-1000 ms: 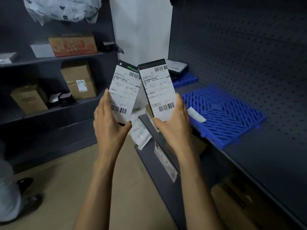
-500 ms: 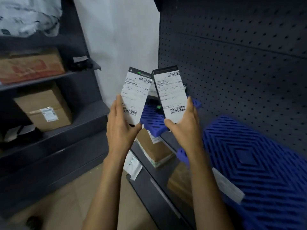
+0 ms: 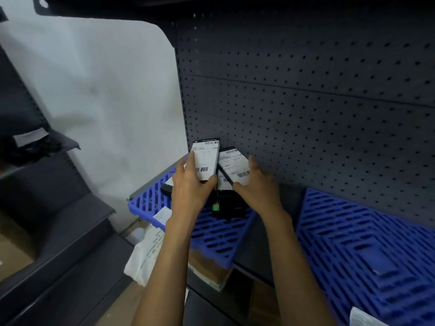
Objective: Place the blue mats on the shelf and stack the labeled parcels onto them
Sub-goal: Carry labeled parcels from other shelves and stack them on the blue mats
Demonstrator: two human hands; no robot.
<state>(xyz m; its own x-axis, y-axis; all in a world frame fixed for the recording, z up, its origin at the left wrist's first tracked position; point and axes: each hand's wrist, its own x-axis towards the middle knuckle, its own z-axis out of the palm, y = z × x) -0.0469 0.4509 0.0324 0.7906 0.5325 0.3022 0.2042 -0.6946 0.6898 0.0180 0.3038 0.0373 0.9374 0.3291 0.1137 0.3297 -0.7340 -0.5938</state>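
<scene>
In the head view, the left hand gripped one labeled parcel and the right hand gripped another, both above the far blue mat on the shelf. Good practice: lower each flat, edges squared, onto the black boxes already there.

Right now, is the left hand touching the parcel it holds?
Touching. The head view shows the left hand wrapped around the left parcel, thumb under its lower edge.

Dark shelf carries two blue mats: far mat left of the near mat, bare shelf strip between; black parcels sit on the far mat.
</scene>
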